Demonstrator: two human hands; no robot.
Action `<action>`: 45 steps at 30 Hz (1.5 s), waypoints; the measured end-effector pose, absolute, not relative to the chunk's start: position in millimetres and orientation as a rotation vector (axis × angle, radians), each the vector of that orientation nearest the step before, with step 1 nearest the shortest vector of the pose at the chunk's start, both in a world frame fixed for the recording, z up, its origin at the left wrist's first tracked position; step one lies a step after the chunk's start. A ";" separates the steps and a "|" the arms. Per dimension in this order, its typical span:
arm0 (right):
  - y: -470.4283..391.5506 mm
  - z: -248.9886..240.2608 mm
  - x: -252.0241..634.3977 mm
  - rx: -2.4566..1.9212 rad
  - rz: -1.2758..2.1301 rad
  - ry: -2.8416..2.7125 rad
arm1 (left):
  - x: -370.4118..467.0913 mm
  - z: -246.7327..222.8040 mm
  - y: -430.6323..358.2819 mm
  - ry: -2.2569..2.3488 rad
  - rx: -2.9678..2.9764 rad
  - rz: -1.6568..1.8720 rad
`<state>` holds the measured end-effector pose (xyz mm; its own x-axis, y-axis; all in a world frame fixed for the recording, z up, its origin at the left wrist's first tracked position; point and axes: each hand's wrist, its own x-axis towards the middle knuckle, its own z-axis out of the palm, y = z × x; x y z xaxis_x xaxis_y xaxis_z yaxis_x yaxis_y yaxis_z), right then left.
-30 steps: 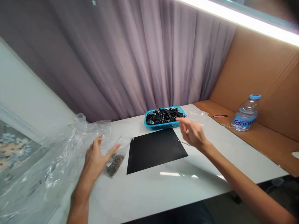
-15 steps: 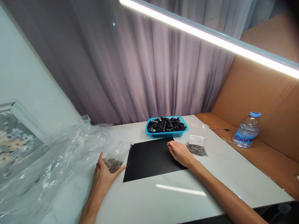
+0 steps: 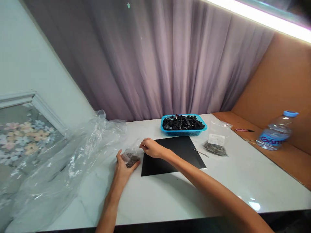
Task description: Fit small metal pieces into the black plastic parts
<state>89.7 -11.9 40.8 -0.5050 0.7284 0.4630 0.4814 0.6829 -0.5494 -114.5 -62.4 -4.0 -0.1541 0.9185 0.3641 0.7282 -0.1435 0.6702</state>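
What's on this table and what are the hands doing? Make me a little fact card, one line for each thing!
left hand: fingers and thumb around a small clear bag of tiny bits
right hand: over the left part of the black sheet, near that bag; grip unclear
basket: blue, full of black pieces
second bag: right of the sheet, white label
thin tool: across the sheet's right edge
bottle: blue cap, on cardboard

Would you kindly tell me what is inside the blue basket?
The blue basket holds a heap of small black parts; whatever lies beneath the top layer, and the basket's floor, is covered.
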 end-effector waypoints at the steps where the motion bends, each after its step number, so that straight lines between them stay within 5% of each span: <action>1: -6.0 40.0 83.6 -0.912 0.486 -2.230 | -114.8 -6.3 -63.3 1.857 1.863 1.203; 29: -11.8 34.7 48.3 -1.350 0.518 -2.466 | -115.3 -19.1 -69.5 2.032 1.775 1.057; 45: -21.2 24.6 66.5 -1.173 0.503 -2.403 | -118.5 -18.9 -66.2 2.087 1.895 1.023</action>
